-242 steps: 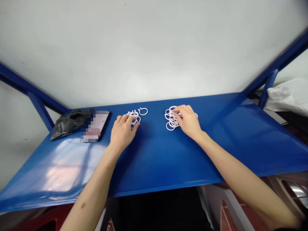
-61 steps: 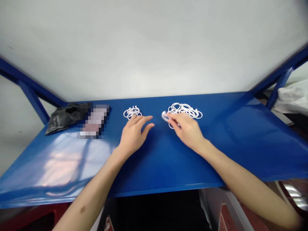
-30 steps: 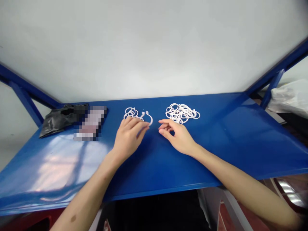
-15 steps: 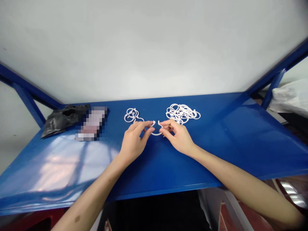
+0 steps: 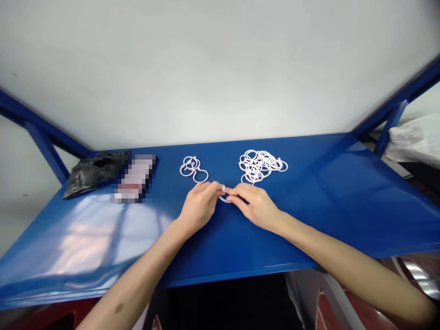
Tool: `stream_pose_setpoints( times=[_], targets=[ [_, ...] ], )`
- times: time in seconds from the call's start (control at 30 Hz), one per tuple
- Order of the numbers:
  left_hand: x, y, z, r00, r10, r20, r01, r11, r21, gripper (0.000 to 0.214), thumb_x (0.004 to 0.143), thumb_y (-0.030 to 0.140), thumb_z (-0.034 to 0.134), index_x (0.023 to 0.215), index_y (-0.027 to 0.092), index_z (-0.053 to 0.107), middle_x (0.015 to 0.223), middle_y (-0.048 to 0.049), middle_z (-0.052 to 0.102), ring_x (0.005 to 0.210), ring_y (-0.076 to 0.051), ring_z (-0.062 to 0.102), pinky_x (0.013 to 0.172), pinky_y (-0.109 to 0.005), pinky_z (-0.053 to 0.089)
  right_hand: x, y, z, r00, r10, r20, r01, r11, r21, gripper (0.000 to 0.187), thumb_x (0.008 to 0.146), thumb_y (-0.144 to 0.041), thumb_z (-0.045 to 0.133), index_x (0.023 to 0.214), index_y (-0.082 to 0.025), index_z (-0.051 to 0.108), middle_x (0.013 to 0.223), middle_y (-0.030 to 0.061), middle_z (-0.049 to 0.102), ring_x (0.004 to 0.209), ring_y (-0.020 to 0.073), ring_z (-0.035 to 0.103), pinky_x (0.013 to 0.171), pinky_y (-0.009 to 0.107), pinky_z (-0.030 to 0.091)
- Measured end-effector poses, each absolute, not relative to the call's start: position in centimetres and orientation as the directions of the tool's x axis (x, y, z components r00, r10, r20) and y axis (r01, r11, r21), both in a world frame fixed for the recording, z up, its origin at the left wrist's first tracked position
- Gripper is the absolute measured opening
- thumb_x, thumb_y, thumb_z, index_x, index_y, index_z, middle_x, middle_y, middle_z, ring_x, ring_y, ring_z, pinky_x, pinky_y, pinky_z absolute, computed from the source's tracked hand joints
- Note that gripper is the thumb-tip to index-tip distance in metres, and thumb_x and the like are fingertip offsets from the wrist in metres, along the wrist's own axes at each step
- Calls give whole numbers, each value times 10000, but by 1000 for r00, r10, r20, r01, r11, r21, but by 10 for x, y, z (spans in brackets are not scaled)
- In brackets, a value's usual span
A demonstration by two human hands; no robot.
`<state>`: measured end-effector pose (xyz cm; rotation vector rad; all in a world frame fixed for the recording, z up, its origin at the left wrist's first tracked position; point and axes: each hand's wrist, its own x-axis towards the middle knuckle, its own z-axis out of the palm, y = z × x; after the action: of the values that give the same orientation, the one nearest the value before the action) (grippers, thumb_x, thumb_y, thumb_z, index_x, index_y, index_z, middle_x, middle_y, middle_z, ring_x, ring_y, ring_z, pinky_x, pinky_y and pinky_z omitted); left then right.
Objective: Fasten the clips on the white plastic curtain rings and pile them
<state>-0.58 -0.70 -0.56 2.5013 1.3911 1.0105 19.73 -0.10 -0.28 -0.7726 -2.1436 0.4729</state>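
Between my hands is a white plastic ring (image 5: 225,199), mostly hidden by my fingers; its two ends meet at a small white knob. My left hand (image 5: 201,204) pinches the ring's left end, thumb and fingers closed. From the other side, my right hand (image 5: 256,204) pinches the right end, its fingertips almost touching the left ones. Beyond my left hand lies a small group of white rings (image 5: 193,168), some linked or overlapping. A larger tangled pile of white rings (image 5: 261,165) lies just beyond my right hand.
A blue table (image 5: 330,197) carries everything, with a pale wall (image 5: 220,82) behind it. At the left lie a black plastic bag (image 5: 91,172) and a blurred-out flat packet (image 5: 134,176). Blue braces flank both sides; a white bag (image 5: 417,140) sits at far right.
My hands have come together and slightly nearer to me. The ring's ends, apart before, now meet between my fingertips. More of the small ring group shows.
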Motion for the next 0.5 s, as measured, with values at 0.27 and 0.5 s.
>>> stream_pose_setpoints(
  times=[0.27,0.5],
  targets=[
    [-33,16,-2,241,823,515,919,-363,150,244,975,377,593,1090,187,693,1063,-95,718,1001,-278,621,860,-398,500,227,76,30,-279,773,569,676,579,-456,151,962,-269,607,989,-207,742,939,66,666,796,189,624,761,365,525],
    [-37,19,-8,319,893,317,933,-355,60,132,959,254,605,959,191,721,969,-86,693,987,-292,589,824,-414,486,247,130,24,-306,864,399,776,469,-422,119,899,-216,623,923,-197,738,917,70,709,882,237,612,876,424,483]
  ],
)
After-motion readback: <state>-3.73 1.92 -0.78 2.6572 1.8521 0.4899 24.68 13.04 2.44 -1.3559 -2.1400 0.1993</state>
